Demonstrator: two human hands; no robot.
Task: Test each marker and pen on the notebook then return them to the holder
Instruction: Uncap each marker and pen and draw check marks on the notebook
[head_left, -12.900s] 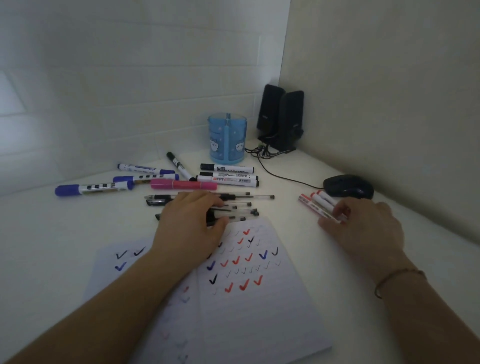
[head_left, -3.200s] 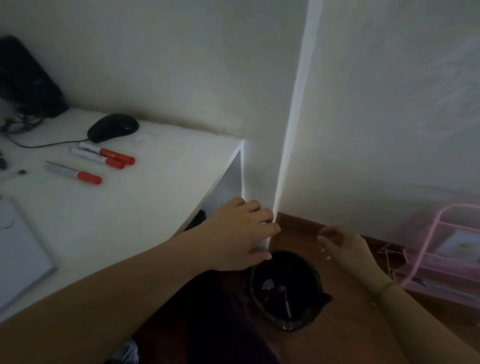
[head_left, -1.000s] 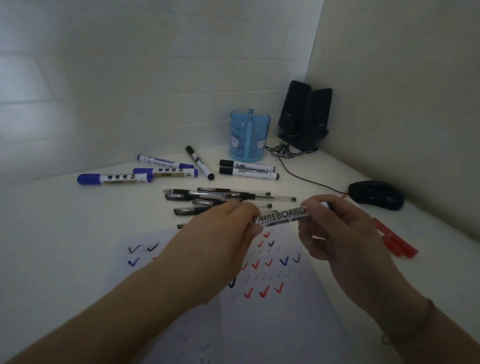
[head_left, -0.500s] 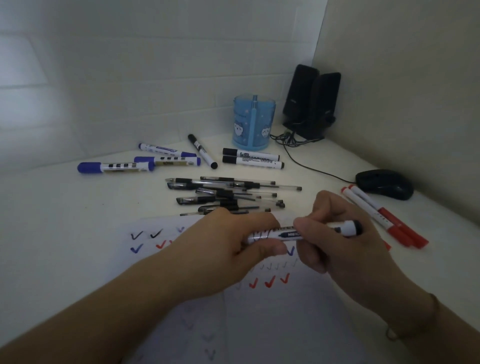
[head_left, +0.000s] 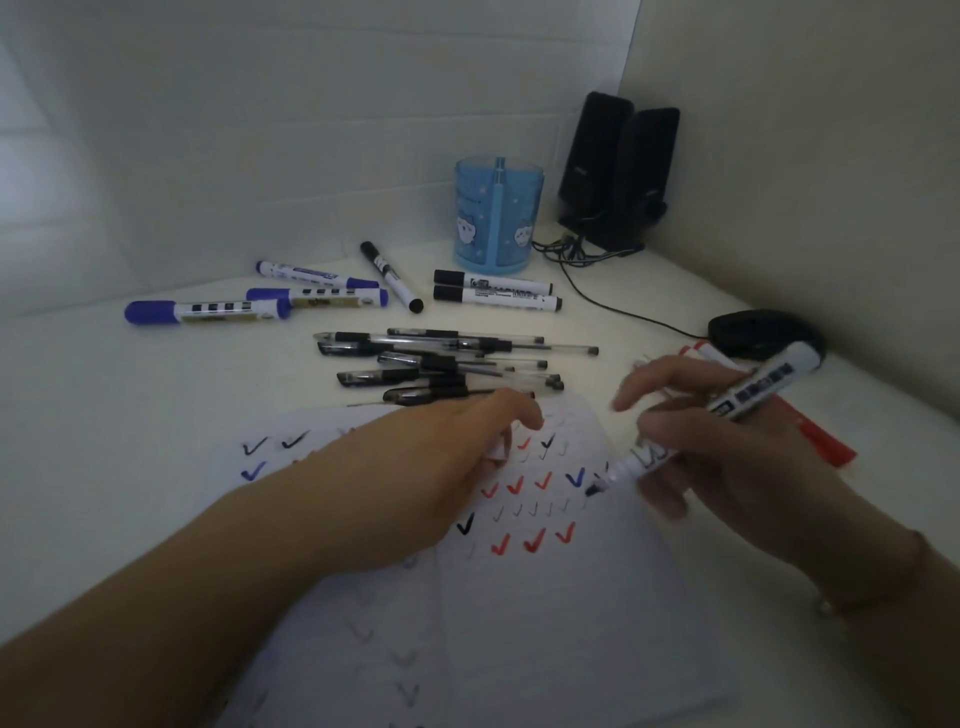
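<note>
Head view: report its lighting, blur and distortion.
Head view: dim and bluish, brighter patch on the left wall; motion blur smears the right hand and the uncapped whiteboard marker it grips; left hand softly blurred on the notebook; the ballpoint pens and blue pen holder stay fairly sharp; wide-angle bending curves the desk edges.

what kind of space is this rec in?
Likely a home or office desk corner: white desk against walls, computer mouse, black speakers, blue pen holder and an open notebook.
</note>
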